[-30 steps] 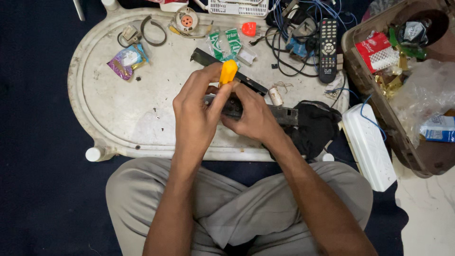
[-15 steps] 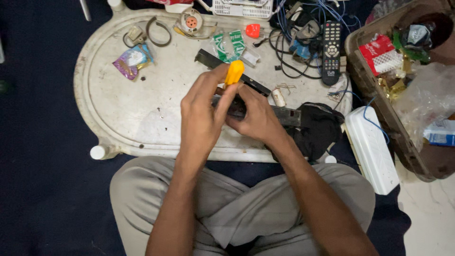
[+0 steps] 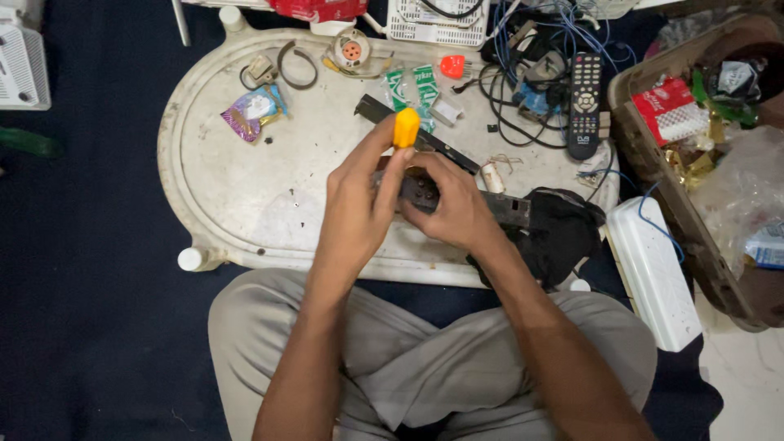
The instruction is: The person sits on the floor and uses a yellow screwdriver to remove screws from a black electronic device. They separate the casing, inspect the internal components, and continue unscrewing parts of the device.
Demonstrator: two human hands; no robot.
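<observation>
Hands meet over the middle of an oval white surface; the left hand pinches the yellow handle of a screwdriver between thumb and fingers, holding it upright, its shaft hidden behind the fingers; the right hand is curled around a dark, flat electronic part, gripping it just above the surface and right under the screwdriver; the two hands touch at the fingertips. A long black strip lies diagonally behind the handle; green-and-white packets sit just beyond it. Near the far left edge lie a purple-and-blue wrapper and a dark ring. To the right, a black remote control rests beside a tangle of black and blue cables; a black cloth hangs over the near right edge, close to the right wrist. A brown bin full of scraps stands further right; a white rectangular box lies beside it on the floor.
</observation>
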